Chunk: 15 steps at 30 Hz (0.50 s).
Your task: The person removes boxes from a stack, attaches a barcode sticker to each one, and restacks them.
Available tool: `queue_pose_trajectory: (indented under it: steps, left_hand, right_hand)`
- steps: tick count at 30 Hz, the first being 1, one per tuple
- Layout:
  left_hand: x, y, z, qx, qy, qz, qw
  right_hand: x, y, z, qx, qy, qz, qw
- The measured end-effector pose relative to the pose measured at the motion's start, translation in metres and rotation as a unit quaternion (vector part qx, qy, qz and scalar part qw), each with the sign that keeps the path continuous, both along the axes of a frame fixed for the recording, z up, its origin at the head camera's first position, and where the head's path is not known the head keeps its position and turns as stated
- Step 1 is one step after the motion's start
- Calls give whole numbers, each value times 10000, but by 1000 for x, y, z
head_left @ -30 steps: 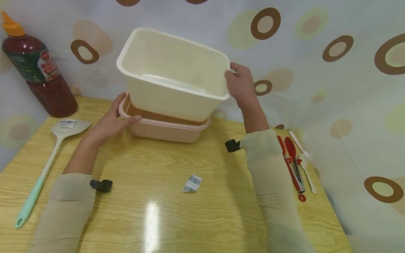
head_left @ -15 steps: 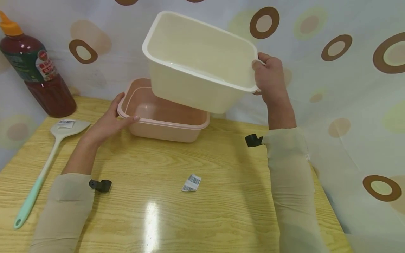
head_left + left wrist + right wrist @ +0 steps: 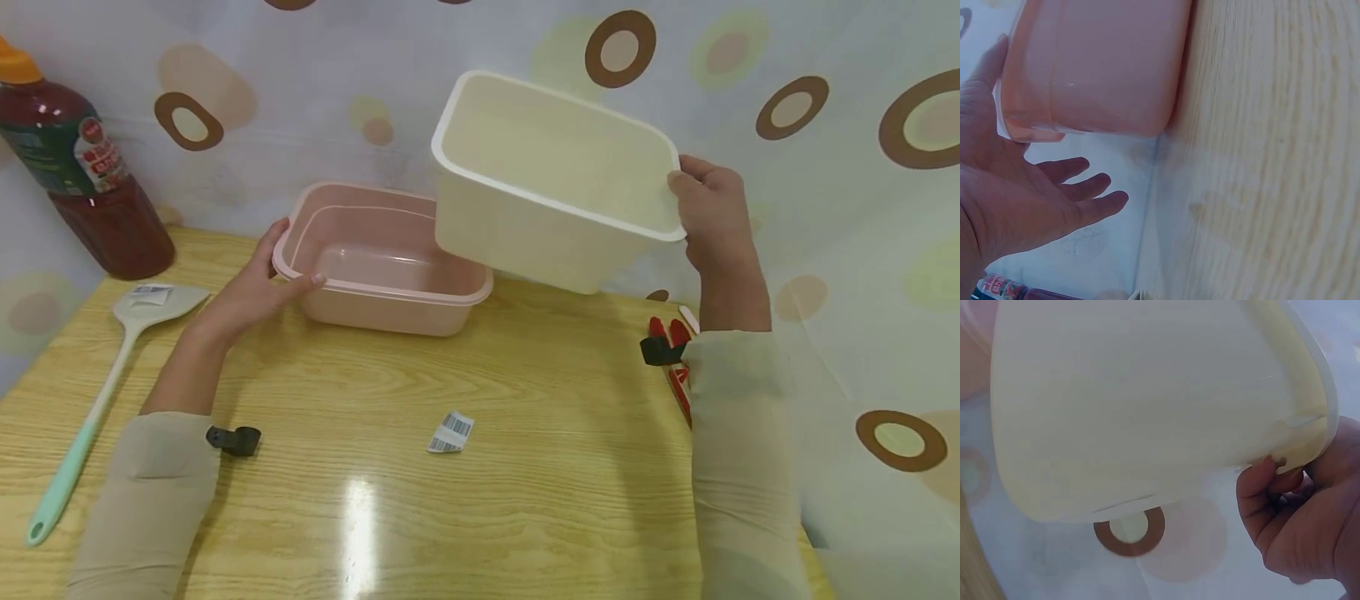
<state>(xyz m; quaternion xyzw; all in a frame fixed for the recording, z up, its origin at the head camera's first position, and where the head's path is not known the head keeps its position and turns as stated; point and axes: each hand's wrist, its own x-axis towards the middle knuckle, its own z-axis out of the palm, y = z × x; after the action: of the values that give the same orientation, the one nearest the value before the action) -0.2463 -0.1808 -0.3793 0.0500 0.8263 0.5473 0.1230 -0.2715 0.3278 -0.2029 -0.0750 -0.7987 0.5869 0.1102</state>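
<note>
My right hand (image 3: 718, 208) grips the right end of a deep cream plastic bin (image 3: 517, 225), its fingers curled at the rim in the right wrist view. The bin is raised above the table, tilted, its mouth facing me. Left of it, a shallower pink plastic basin (image 3: 375, 312) stands against the back wall, its inside visible. My left hand (image 3: 243, 300) rests at the basin's left corner, thumb along the front rim. In the left wrist view several fingers (image 3: 1094, 187) stretch out straight beside the basin, off its wall.
A red sauce bottle (image 3: 105, 192) and a spatula (image 3: 112, 383) with a mint handle occupy the left side. A barcode label (image 3: 452, 432) lies mid-table. Red tongs (image 3: 678, 392) lie at the right, partly behind the right sleeve. A patterned sheet (image 3: 300, 108) covers the wall.
The cream bin has come out of the pink basin and moved right with my right hand, rising first, then dipping. My left hand and the basin keep their place.
</note>
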Motion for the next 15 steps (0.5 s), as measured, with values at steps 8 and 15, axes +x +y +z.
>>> queue_pose_trajectory:
  steps: [8,15]
  left_hand:
    - [0,1,1,-8,-12,-23,10000]
    - [1,1,2,78,-20,13,10000]
  right_hand:
    - [12,39,-10,-709,-138,-120,9973]
    - [20,62,-15,-641,-259,-382,9969]
